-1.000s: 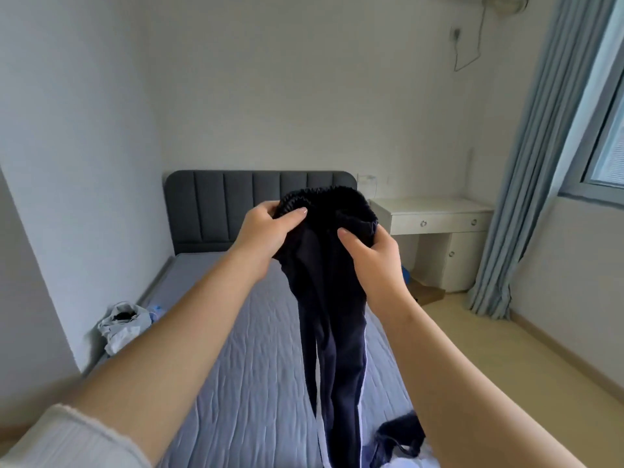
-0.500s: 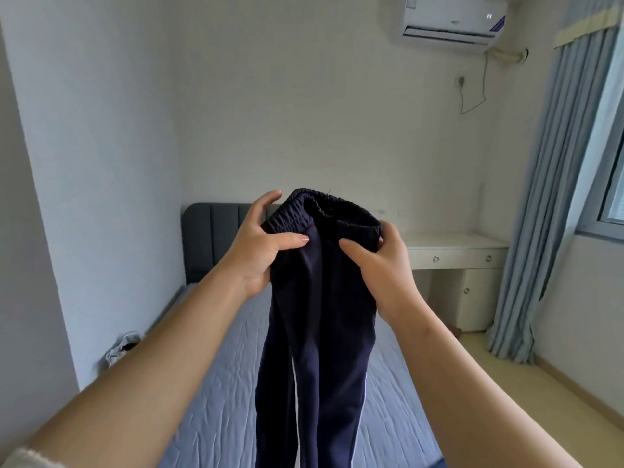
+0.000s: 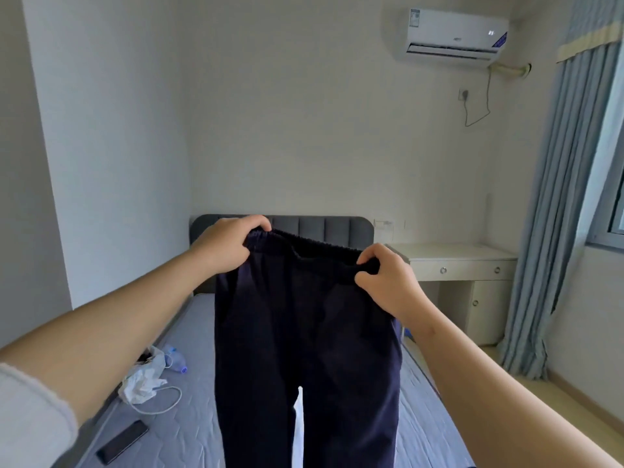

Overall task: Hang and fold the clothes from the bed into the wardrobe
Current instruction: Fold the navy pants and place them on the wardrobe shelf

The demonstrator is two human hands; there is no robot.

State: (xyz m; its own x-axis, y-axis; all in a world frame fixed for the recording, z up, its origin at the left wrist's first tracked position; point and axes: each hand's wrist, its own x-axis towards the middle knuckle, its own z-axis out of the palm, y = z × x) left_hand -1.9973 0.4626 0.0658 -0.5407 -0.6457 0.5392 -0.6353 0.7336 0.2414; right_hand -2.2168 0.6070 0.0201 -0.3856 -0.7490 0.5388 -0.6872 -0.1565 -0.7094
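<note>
1. Change: half a second back the waistband was bunched between hands held close. The hands have since drawn apart, and the trousers [image 3: 304, 332] now hang spread flat, both legs showing.
2. Bed [image 3: 182, 430]: grey quilted mattress and dark headboard [image 3: 324, 226], directly beneath and behind the held garment.
3. Trousers: dark navy, elastic waist, held up in the air above the bed. The cuffs run out of frame.
4. Left hand [image 3: 226, 244]: fingers curled over the left end of the waistband, clamped on it.
5. Right hand [image 3: 388, 278]: thumb and curled fingers pinch the right end.
6. Step, as I judge it: squaring the garment before folding. Next it likely needs one leg laid over the other, seams matched. The wardrobe is not in view.
7. On the mattress to the left lie a white bag [image 3: 143, 376] and a phone [image 3: 122, 441].
</note>
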